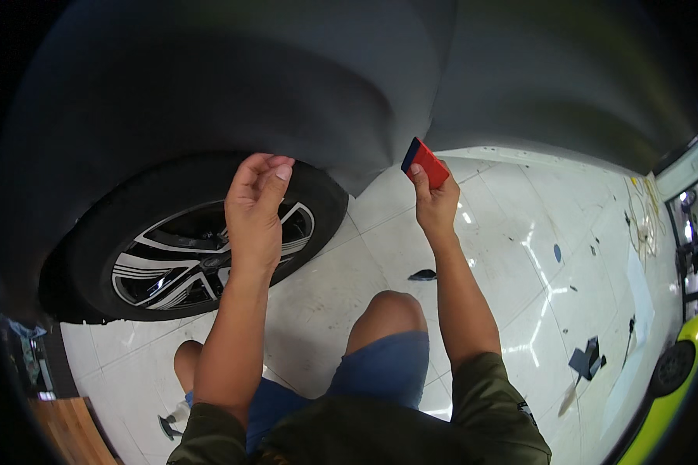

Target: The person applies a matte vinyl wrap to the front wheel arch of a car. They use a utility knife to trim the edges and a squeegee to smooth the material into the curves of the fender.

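My right hand (436,203) grips a flat red squeegee (433,169) with a dark edge strip, its thumb lying across the face. The squeegee is held up near the lower edge of a matte dark grey car body panel (349,101). In front of the tyre (329,205), my left hand (257,194) is closed, thumb against curled fingers, close to the rim of the wheel arch. Whatever may be pinched there is too small to make out. Behind that forearm shows a black and silver wheel rim (163,267).
Glossy white tiles (364,260) make up the floor, with a small black piece (423,275) and dark scraps (587,359) on it. Yellowish cords (644,213) lie far right. A bright yellow-green car (667,411) stands at the right edge, and a wooden surface (74,430) at lower left.
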Available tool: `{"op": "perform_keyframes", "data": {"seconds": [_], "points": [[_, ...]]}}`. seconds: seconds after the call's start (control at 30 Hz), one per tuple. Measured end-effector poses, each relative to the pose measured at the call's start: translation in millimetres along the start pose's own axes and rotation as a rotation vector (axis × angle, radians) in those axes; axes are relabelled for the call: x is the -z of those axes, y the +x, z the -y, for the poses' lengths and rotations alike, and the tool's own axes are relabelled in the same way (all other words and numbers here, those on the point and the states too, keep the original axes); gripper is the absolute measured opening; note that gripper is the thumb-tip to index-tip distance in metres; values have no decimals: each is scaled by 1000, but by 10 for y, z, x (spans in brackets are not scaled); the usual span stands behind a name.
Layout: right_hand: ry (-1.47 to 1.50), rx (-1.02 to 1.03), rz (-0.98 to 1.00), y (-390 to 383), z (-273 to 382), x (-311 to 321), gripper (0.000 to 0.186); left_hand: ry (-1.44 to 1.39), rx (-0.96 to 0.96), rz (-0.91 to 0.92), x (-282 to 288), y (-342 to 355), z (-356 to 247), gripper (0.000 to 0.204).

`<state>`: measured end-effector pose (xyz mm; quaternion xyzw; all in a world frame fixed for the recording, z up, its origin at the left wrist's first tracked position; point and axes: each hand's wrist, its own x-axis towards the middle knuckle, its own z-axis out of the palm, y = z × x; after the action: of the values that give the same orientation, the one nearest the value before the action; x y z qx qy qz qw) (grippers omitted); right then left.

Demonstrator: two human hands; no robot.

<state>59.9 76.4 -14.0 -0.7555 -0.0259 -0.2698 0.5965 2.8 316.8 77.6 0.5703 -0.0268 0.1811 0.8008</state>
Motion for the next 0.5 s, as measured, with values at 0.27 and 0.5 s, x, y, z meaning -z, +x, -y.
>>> {"op": "perform_keyframes", "data": {"seconds": [0.27,0.5], "points": [[-30,542,17,473,15,-201,12,51,15,-168,-166,26,81,16],[-141,763,4,631,52,-254,16,-42,33,-112,-209,-37,54,17]]}}
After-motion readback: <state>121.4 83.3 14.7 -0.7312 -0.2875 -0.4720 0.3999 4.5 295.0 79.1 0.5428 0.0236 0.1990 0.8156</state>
